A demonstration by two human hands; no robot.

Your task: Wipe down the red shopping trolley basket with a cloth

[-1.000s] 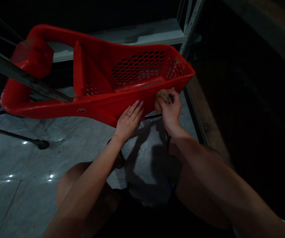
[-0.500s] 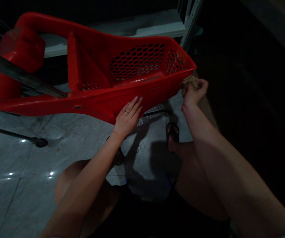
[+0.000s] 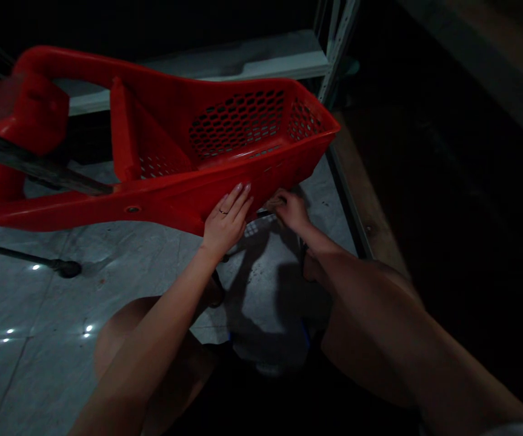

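While L hand (image 3: 225,221) lies flat on basket (image 3: 179,197), R hand (image 3: 294,212) pinches cloth (image 3: 274,203); tiled flr (image 3: 125,257).

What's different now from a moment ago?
The right hand, with the cloth, went out to the basket's far right corner, then came back left and lower, to the bottom edge of its near side. Nothing was visibly let go or newly taken. The left hand stayed flat on the basket's side.
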